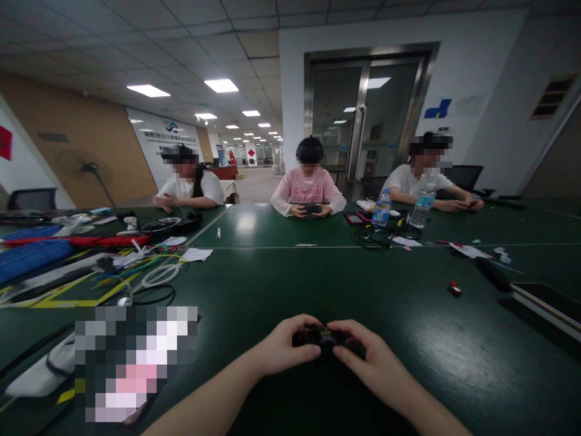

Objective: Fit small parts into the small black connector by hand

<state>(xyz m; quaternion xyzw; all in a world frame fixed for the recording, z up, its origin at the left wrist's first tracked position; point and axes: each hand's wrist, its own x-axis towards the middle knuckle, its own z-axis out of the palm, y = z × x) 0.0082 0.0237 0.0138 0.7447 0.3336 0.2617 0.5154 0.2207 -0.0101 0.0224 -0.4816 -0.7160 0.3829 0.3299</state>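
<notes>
Close in front of me, over the green table [254, 290], both hands meet around a small dark object [325, 339]. It shows a yellowish bit near its middle; its exact kind is too dark to make out. My left hand [284, 345] pinches its left side between thumb and curled fingers. On the other side, my right hand [370, 351] grips it the same way, thumb near and fingers on the far side. Part of the object is hidden by my fingers.
Cables [161, 275], a blue tray [34, 260] and a blurred-out flat thing [140, 369] lie on the left. A small red object [454, 289] and a tablet-like slab [549, 306] are on the right. Water bottles [382, 209] stand farther back. Several people sit across the table.
</notes>
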